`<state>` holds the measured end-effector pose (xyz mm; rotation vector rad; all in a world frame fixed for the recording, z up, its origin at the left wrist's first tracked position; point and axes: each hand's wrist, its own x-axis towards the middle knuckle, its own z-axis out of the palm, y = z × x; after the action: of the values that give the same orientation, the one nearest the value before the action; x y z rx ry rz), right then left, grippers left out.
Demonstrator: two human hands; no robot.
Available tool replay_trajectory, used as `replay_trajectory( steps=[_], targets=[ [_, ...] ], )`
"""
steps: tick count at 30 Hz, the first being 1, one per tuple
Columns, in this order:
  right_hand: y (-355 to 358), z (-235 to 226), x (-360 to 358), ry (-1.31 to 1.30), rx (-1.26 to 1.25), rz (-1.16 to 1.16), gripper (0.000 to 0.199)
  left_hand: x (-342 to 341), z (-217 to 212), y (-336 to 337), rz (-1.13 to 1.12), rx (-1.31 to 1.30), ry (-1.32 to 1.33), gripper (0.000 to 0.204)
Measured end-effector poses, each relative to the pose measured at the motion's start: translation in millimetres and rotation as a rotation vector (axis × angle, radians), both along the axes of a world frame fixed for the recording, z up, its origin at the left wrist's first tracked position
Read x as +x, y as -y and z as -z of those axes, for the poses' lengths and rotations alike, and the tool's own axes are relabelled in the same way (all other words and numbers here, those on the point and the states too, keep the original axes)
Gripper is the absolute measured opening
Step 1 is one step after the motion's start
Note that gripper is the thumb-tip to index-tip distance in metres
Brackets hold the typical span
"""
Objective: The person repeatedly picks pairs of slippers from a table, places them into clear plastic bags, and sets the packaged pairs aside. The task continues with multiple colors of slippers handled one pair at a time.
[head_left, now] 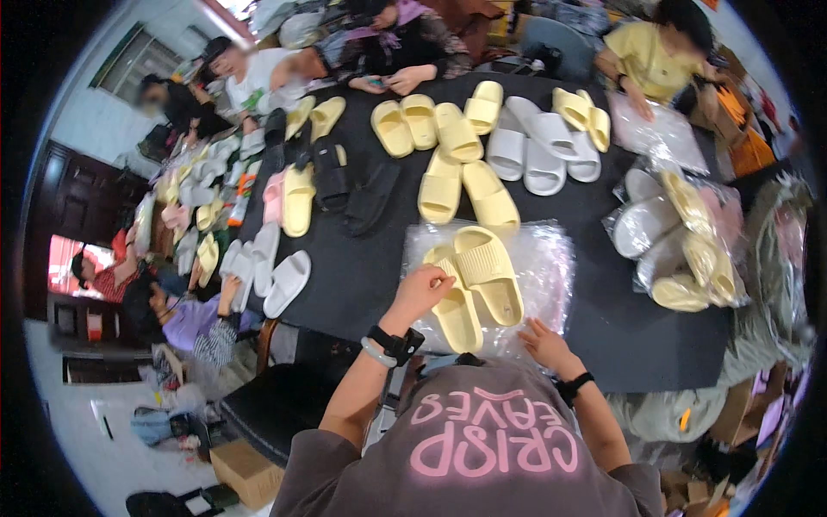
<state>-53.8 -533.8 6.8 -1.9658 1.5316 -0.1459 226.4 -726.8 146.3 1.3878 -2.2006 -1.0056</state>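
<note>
While the left hand (pixel 419 291) closes its fingers on the near pale-yellow ribbed foam slipper (pixel 455 303), its mate (pixel 488 271) lies touching it on the right. Both rest on a clear crinkled plastic bag (pixel 543 258) spread over the black table (pixel 362 267), probably for bagging. The right hand (pixel 544 343) presses open fingers flat on the bag's near edge, seemingly to steady it.

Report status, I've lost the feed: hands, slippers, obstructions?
Left hand gripping yellow slipper pair. Right hand flat on clear plastic bag. Nothing in the way.

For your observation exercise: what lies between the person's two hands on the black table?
In the head view, a pair of pale yellow foam slippers on a clear plastic bag lies between left hand and right hand.
</note>
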Motion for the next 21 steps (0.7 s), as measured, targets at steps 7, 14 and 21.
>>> replay_trajectory(
  steps=[7,14,21],
  targets=[
    [3.5,-6.4,1.8,-0.021,0.079,-0.018,0.037,125.3,-62.3,33.0,-0.198,-0.316,0.18,0.027],
    [2.4,0.9,-0.3,0.004,0.014,-0.026,0.036,296.4,-45.6,94.8,-0.366,-0.537,0.488,0.022],
    [4.7,-16.4,7.0,-0.007,-0.006,0.043,0.053,298.7,-6.9,115.2,-0.449,-0.532,0.307,0.045]
  ],
)
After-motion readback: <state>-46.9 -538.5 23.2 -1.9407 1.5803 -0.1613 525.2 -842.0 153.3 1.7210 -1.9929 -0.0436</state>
